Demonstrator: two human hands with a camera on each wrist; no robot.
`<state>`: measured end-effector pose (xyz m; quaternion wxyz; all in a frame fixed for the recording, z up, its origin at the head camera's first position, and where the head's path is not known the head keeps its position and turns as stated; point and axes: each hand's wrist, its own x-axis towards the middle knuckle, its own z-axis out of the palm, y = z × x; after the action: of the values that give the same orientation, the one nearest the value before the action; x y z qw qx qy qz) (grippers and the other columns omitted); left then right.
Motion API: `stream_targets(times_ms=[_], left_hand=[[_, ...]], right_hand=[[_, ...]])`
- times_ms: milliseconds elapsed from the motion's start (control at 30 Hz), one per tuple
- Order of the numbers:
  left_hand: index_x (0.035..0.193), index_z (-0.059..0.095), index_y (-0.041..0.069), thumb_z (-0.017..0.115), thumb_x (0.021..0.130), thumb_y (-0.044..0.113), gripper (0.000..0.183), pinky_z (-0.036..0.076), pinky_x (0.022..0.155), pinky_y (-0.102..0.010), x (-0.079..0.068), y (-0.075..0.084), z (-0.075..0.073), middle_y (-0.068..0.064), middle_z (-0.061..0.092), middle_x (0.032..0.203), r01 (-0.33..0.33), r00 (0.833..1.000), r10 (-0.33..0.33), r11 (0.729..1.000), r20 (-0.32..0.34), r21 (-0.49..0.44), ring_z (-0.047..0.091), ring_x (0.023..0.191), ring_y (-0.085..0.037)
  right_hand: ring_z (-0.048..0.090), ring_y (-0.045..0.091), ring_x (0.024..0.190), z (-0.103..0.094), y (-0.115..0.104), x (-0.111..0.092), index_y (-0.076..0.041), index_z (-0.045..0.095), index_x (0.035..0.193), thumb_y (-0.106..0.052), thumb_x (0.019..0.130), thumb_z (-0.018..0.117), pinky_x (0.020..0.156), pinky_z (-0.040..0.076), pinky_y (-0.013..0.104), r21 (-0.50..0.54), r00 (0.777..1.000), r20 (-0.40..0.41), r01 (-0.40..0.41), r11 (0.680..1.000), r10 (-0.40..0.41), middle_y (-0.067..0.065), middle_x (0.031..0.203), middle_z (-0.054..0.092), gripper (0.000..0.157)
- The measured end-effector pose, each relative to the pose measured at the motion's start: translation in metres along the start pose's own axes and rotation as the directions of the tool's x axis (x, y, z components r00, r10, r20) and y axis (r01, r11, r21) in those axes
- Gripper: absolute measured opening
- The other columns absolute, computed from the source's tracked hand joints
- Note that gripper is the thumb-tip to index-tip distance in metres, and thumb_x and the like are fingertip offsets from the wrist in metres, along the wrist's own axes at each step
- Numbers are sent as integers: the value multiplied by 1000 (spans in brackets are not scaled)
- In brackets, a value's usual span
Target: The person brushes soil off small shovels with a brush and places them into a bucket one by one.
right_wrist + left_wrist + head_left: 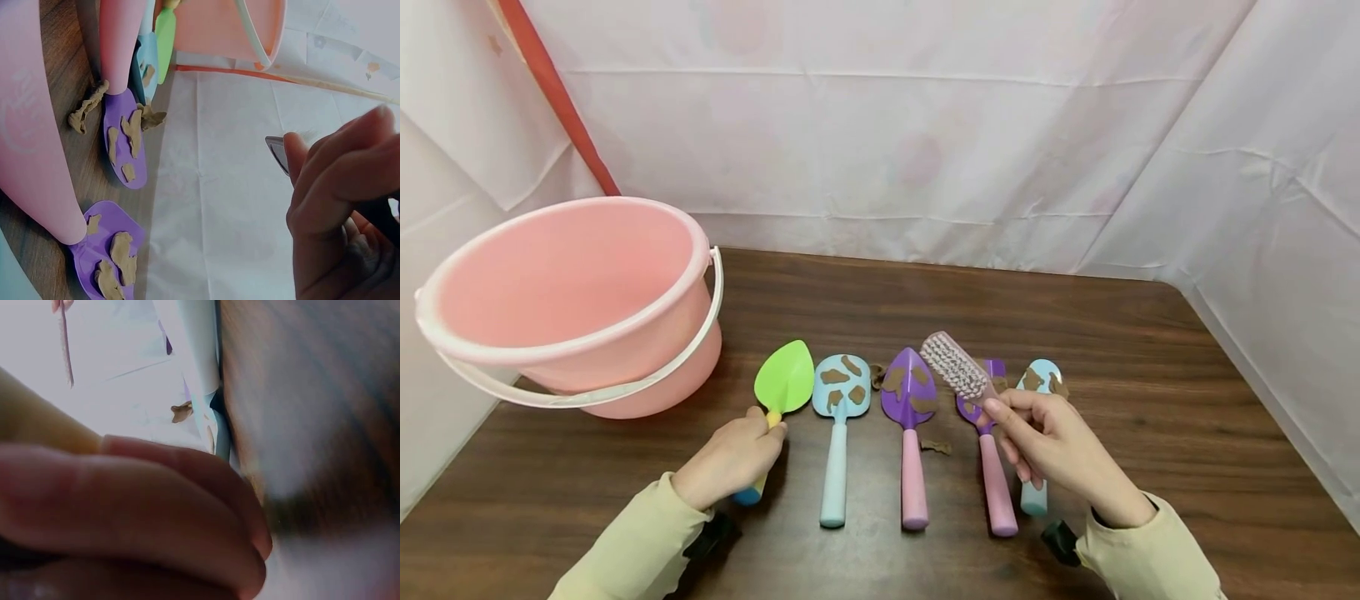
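Pale pink plastic makes up the big round bucket (655, 337), which stands on the dark wood-grain table (1150, 417) with its white carrying handle (602, 394) hanging down. Nearest to the bucket on its right, the left hand (733, 454) has its fingers curled round the yellow, blue-ended handle of a shovel with a bright green, leaf-shaped blade (786, 377). Second from the bucket lies a light blue shovel with a rounded square blade (839, 400), smeared with flat brown patches. Third from it is a purple pointed trowel with a pink handle (911, 433), similarly patched; loose brown scraps (936, 447) lie near it. Farther from the bucket, the right hand (1052, 442) pinches a mauve brush with pale bristles (955, 367), its head slanting bucketward, raised above a purple shovel with a pink handle (992, 467). Farthest from the bucket lies a smaller light blue tool (1034, 500), partly covered by that hand.
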<state>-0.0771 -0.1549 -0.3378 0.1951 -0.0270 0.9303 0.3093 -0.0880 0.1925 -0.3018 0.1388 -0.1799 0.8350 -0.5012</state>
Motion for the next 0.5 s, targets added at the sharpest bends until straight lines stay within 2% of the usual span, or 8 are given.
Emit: stream_targets(times_ms=[100,300,433,500], left_hand=[[93,46,-2,39,98,27,30,38,62,-31,0,-1,1,-11,45,72,2,1000,-2,1000,-1,5,45,63,-23],[108,45,-13,39,97,26,41,43,66,-35,0,-2,1,-11,46,72,-21,1000,21,999,-18,49,49,67,-23],[114,40,-18,40,95,23,45,43,64,-35,0,-3,2,-11,46,71,-33,999,35,997,-27,67,50,65,-24],[110,41,-17,41,94,22,41,43,60,-35,0,-3,4,-11,47,69,-36,998,39,997,-40,71,50,62,-24]], right_hand=[[48,11,37,0,-1,-1,-8,61,88,-28,101,46,33,40,30,-3,1000,0,-8,1000,8,2,54,50,29],[48,11,37,1,-3,-1,-9,62,88,-31,101,47,33,39,29,-23,999,-13,-29,999,29,2,54,50,29],[48,12,37,1,-2,0,-10,62,88,-31,100,47,34,41,32,-31,1000,-15,-24,999,24,3,54,50,29],[48,12,37,2,-2,-1,-10,62,88,-31,100,48,34,41,32,-32,1000,-15,-28,999,28,3,54,50,29]])
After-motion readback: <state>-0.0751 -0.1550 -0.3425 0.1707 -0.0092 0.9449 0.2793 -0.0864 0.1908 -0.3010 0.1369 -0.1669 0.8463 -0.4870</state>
